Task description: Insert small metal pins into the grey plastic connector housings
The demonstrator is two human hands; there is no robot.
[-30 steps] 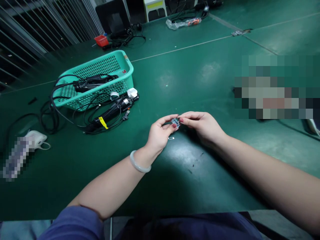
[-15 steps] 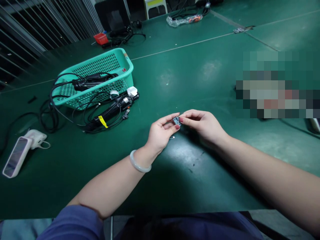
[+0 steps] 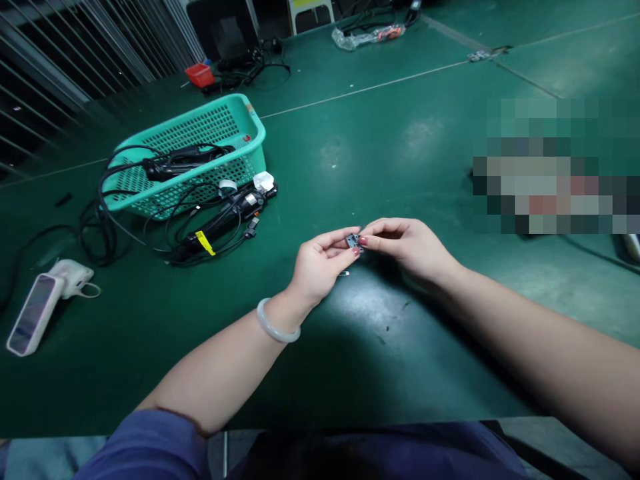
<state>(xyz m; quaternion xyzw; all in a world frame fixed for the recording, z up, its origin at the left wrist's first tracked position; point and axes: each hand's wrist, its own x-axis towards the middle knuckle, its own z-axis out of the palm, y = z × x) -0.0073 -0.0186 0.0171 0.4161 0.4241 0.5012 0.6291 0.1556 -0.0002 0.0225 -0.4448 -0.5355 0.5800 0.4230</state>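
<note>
Both my hands meet over the middle of the green table (image 3: pixel 380 347). My left hand (image 3: pixel 320 265), with a pale bangle on its wrist, pinches a small grey-blue component (image 3: pixel 354 241) between thumb and fingers. My right hand (image 3: pixel 407 245) pinches the same piece from the other side. A tiny flat metal part (image 3: pixel 343 273) lies on the table just under my left fingers.
A teal plastic basket (image 3: pixel 200 143) holding a black tool and cables stands at the back left. Another black tool with a yellow tag (image 3: pixel 227 217) lies in front of it. A white handheld device (image 3: pixel 37 307) lies at the far left. A blurred-out patch sits at the right.
My hands stay together on the small component, which has turned slightly between the fingertips. The view has shifted a little.
</note>
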